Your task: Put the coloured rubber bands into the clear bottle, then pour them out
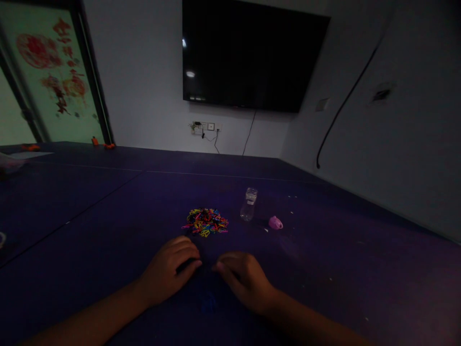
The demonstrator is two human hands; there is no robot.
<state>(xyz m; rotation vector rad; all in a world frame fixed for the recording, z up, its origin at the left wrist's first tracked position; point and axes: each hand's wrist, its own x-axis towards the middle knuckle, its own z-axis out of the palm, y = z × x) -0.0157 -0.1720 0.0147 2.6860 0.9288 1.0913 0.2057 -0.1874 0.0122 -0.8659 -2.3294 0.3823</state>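
Observation:
On the dark blue-purple surface [151,206] lies a pile of small multicoloured loops or clips [206,222]. My left hand [173,265] rests just below the pile, fingers curled, with a gap between thumb and fingers and nothing visible in it. To its right, my right hand [245,278] has its thumb and fingertips close together; whether anything is between them is too dark to tell. A clear bottle without a lid [248,205] stands right of the pile. Beside the bottle sits a small pink cap-like piece [275,223]. Faint dark blue bits [208,302] lie between my forearms.
A large black screen [252,55] hangs on the far wall above sockets [208,126] and cables. Small orange objects [109,146] are at the far left edge, near a glass door with red decorations [46,62]. White specks dot the surface at right.

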